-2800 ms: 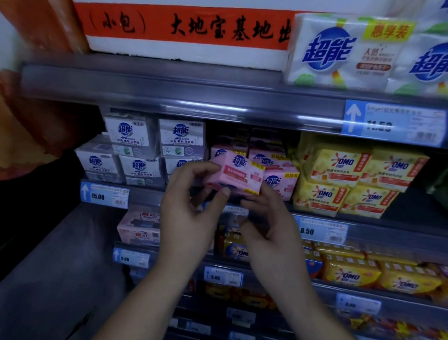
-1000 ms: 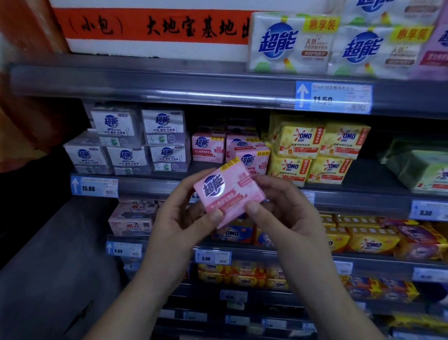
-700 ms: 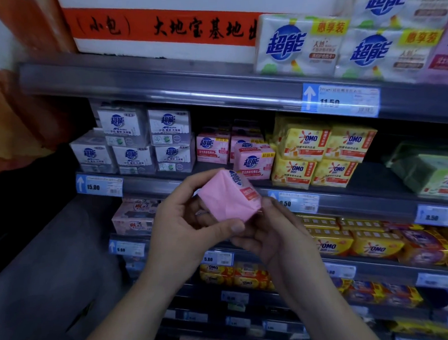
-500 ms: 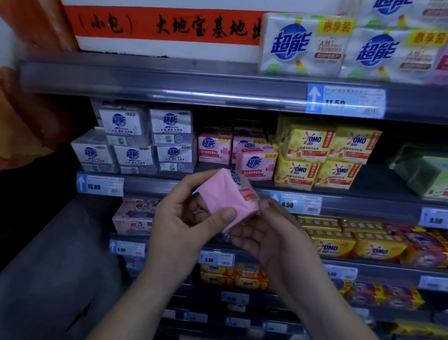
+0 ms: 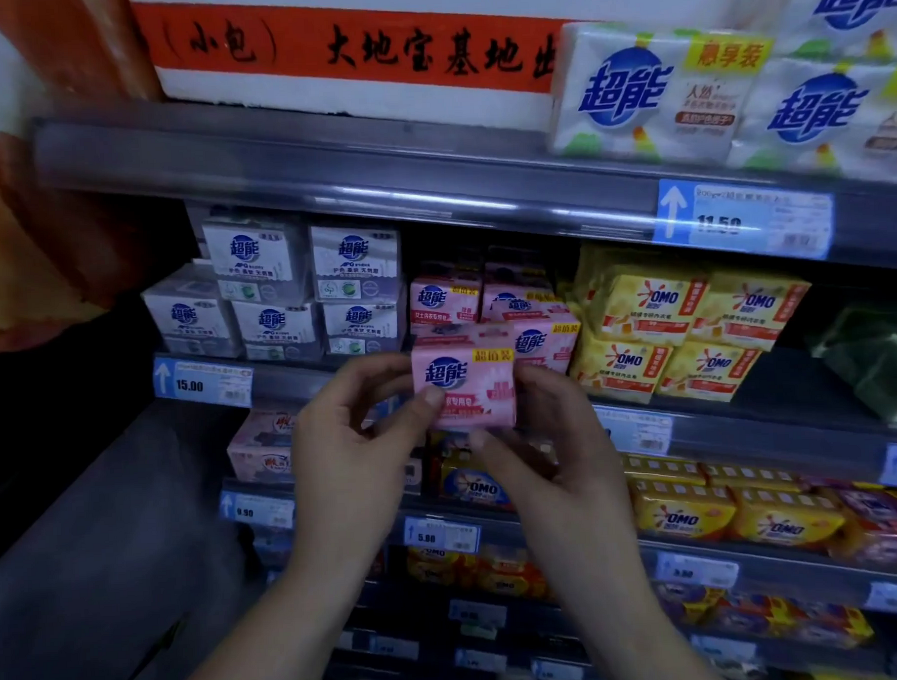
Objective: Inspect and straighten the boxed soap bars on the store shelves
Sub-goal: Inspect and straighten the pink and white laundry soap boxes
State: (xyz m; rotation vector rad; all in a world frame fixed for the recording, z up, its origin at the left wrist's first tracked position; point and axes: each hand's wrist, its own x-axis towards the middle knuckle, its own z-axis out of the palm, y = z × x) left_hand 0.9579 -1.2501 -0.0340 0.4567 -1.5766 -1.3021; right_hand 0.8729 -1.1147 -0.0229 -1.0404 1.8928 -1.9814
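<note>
Head camera: we hold a small pink cardboard soap box upright, label towards us, before the grey metal shelf. Our left hand pinches its left edge and our right hand grips its right. Matching pink boxes sit just behind, between white soap boxes and yellow OMO packs.

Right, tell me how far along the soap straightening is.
Done: the white boxes stand stacked, labels forward. In hand: left hand and right hand hold one pink soap box, label out, before the pink row. Left: seat it there; the yellow OMO packs look askew.
</note>
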